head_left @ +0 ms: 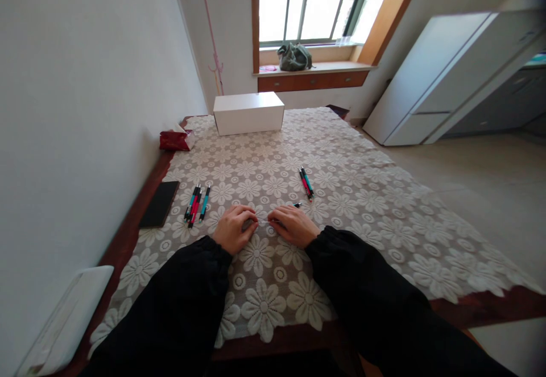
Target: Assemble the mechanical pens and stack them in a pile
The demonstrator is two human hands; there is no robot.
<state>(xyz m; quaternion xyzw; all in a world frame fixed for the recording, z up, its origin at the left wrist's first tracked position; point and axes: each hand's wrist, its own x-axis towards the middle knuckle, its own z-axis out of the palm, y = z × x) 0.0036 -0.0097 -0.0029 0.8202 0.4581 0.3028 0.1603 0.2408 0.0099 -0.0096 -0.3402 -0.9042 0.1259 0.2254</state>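
Observation:
My left hand [235, 228] and my right hand [293, 224] are closed in pinches, facing each other low over the lace tablecloth [263, 303]. A thin pale rod [263, 222] spans the small gap between their fingertips, and its ends are hidden in the fingers. Just beyond my right hand's knuckles lies a dark pen part [297, 204], mostly covered by the hand. Farther off on the right, a red pen [305, 183] and a teal pen [307, 180] lie side by side. Left of my left hand, several red and teal pens [194, 205] lie in a loose group.
A black flat pad [159, 204] lies near the table's left edge. Behind it sits a red tissue pack [176, 139]. A long white box [249, 114] stands at the far end. A white device [68, 320] lies at the near left, along the wall.

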